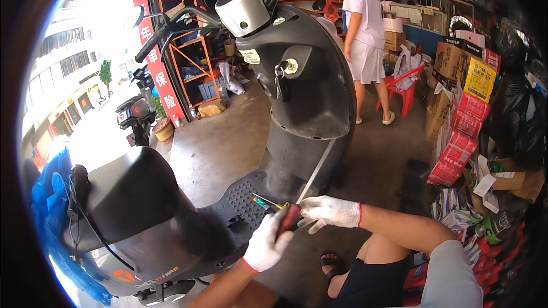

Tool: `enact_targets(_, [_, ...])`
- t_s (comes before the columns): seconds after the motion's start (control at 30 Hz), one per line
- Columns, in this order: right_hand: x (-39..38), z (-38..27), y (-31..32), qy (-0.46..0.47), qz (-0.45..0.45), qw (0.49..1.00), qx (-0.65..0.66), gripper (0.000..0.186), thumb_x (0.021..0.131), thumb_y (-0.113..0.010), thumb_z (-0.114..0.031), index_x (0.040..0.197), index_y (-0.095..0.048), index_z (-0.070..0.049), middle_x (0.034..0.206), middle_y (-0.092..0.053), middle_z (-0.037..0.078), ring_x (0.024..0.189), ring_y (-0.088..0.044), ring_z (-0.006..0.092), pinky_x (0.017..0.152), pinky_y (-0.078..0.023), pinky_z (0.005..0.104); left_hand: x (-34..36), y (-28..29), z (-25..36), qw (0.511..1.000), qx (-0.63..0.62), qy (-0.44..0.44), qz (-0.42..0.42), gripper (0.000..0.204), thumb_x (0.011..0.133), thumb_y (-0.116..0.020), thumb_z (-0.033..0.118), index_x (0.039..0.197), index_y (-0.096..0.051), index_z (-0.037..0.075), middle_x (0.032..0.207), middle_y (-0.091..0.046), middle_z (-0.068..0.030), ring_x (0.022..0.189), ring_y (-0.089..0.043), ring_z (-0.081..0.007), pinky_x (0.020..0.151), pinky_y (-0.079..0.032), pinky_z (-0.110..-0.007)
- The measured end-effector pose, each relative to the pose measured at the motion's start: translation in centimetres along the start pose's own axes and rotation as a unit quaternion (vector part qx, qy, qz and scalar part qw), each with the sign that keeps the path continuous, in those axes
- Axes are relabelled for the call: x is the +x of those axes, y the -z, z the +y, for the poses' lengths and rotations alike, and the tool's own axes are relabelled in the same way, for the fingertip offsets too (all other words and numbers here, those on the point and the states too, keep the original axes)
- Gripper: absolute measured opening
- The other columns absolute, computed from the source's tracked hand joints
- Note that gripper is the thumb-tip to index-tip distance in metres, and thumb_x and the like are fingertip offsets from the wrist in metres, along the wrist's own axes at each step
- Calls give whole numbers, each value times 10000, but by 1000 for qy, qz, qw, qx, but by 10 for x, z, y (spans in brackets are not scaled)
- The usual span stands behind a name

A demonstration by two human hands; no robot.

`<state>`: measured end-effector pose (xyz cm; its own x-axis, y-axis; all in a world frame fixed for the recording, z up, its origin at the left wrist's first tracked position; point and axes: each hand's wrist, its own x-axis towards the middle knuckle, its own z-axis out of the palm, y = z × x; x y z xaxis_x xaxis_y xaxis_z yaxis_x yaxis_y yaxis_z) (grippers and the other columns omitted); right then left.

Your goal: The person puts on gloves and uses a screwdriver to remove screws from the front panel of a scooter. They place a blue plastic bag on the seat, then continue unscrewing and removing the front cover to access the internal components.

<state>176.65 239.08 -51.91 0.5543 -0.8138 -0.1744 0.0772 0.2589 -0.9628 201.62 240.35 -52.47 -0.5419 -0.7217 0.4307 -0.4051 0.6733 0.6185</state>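
Note:
My left hand point(267, 243), in a white glove with a red cuff edge, is closed round the red handle of a long screwdriver point(315, 175). Its shaft slants up to the lower edge of the dark inner front panel point(311, 88) of an electric scooter; the tip is too small to make out. My right hand point(331, 212), gloved alike, has its fingertips at the shaft just above the handle, some fingers loosely bent. On the ridged footboard point(242, 194) beside my left hand lie a thin tool with a yellow handle point(281, 205) and a small green item point(261, 203).
Keys point(281, 84) hang from the scooter's lock. The seat point(134, 194) stands at left, near blue plastic sheeting point(51, 199). Stacked cartons point(462, 131) line the right side. Farther back are a standing person point(365, 28), a red chair point(402, 88) and orange shelving point(194, 60).

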Motion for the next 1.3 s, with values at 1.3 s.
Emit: enact_targets(1.3, [42, 145, 89, -356, -161, 784, -483, 377, 859, -566, -242, 1212, -653, -142, 1113, -713, 158, 1063, -664, 361, 928, -515, 436, -14, -58, -88, 844, -122, 289, -435, 311, 941, -524, 322, 1054, -659, 66, 1000, -699, -207, 924, -673, -410, 836, -535, -493])
